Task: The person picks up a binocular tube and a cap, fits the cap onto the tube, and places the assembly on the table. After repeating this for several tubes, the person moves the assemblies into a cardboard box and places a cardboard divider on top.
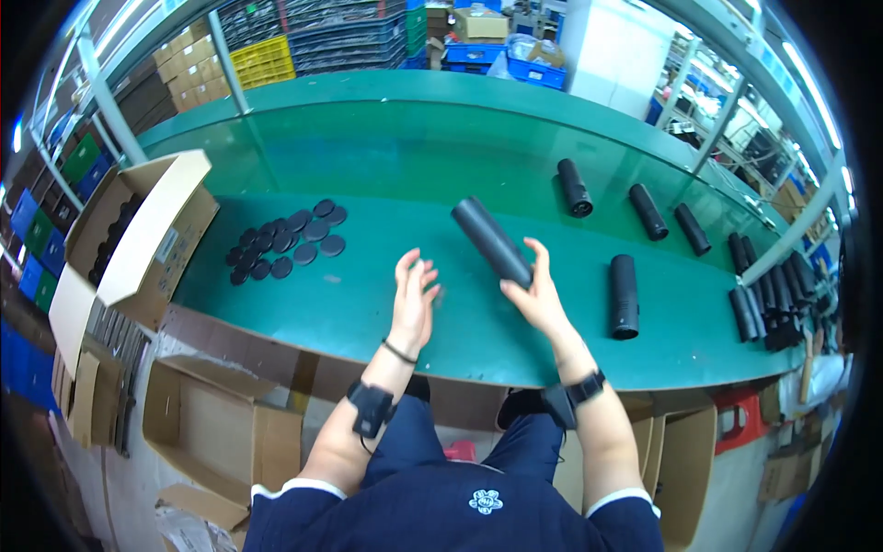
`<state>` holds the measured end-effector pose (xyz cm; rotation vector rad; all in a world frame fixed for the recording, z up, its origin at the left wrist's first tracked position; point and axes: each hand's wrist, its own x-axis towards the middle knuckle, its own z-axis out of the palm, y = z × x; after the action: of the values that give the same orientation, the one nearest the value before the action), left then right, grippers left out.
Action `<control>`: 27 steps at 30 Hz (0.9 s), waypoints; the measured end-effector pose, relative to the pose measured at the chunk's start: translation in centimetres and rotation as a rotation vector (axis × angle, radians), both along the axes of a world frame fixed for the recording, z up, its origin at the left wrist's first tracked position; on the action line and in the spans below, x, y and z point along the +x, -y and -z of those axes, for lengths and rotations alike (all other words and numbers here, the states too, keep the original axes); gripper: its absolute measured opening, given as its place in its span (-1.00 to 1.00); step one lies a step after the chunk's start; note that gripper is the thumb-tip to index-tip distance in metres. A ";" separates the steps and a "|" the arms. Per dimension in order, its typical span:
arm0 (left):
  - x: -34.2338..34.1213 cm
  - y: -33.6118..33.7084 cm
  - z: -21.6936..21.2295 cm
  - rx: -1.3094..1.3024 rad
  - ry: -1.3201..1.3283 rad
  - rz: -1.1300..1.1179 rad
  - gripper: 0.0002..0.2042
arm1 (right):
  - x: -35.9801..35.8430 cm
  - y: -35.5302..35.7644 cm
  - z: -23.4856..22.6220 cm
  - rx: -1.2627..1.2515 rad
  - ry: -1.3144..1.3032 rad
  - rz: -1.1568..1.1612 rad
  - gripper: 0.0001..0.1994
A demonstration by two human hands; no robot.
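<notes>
tube (487,235) slants in the right hand (544,302), above the middle of the green table (368,322), its far end tipped toward the left. that hand has it by the near end, thumb against it and a finger reaching up on the right side; the other fingers are mostly hidden, so i cannot tell how tightly they close. the left hand (414,299) is beside it, apart from the tube, empty, with its fingers loosely spread and a little bent.

to the left of the hands, black discs (332,246) lie in a loose cluster on the table, some touching. beyond them, at the table's left end, is an open carton (189,235) with dark things inside. on the right, a spare tube (624,296) lies near the right hand, three more lie farther back, and a pile (782,290) of similar ones sits at the right end.
</notes>
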<state>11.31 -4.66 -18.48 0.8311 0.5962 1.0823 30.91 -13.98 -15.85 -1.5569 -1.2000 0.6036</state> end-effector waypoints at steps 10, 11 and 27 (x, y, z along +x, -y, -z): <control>-1.6 3.7 3.3 0.514 -0.416 0.095 -0.85 | 13.9 -18.0 5.9 -0.220 0.514 0.410 -0.14; -1.9 3.6 3.5 0.461 -0.401 0.090 -0.85 | 13.5 -17.6 4.8 -0.228 0.501 0.413 -0.14; 4.1 5.3 -2.6 0.367 -0.330 0.279 -0.42 | 0.2 8.0 -1.4 0.064 0.399 0.077 -0.03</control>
<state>15.42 -9.99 -15.91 1.3885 0.5407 0.8121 31.09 -22.02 -14.42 -1.7095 -1.4295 0.2048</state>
